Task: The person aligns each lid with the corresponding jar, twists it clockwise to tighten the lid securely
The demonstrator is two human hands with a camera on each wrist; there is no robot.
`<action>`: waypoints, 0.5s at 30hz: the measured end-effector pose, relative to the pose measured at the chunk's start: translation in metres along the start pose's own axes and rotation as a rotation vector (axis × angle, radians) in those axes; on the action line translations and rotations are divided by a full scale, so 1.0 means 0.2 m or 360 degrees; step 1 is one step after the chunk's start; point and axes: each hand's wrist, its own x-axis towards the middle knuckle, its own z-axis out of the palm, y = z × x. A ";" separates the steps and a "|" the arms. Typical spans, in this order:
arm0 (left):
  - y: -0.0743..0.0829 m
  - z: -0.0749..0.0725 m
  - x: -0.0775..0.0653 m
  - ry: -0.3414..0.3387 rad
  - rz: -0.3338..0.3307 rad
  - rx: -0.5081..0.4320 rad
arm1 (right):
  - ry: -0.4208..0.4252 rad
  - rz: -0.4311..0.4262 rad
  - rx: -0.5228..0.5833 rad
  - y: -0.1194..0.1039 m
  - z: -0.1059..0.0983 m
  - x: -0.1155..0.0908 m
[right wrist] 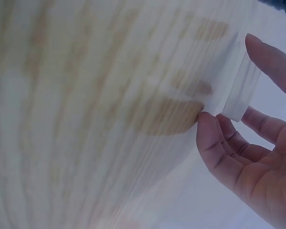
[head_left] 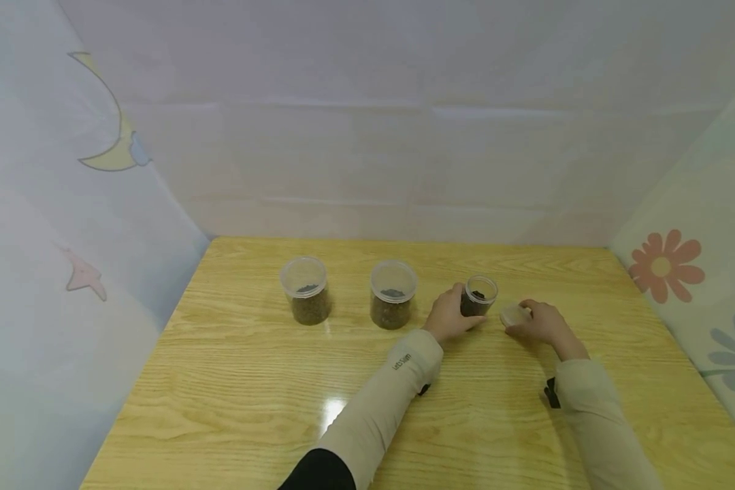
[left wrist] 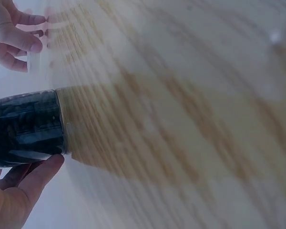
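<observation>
My left hand (head_left: pixel 450 316) grips a small clear jar (head_left: pixel 476 299) from its left side. The jar is uncovered and has dark contents; in the left wrist view the same jar (left wrist: pixel 28 126) stands on the wood surface with the thumb and fingers around it. Just to the right, my right hand (head_left: pixel 542 322) pinches a translucent white lid (head_left: pixel 516 315) by its edge. Seen from the right wrist, the lid (right wrist: pixel 241 90) is tilted on edge between thumb and fingers, close to the tabletop. A gap separates the lid from the jar.
Two larger clear jars, one in the middle (head_left: pixel 393 309) and one farther left (head_left: pixel 310 306), stand on the wooden table (head_left: pixel 233 381), each partly filled with dark grainy stuff. Behind the table hangs a pale cloth wall (head_left: pixel 355 150); printed side walls flank it.
</observation>
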 end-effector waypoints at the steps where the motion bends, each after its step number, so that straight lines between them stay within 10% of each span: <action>1: 0.00 0.00 0.00 -0.0001 -0.0001 0.0002 | 0.0002 0.0007 -0.0002 -0.01 0.00 -0.01; 15: 0.00 -0.02 -0.02 -0.0004 0.0016 0.0000 | 0.0085 -0.0022 -0.0018 -0.04 0.01 -0.03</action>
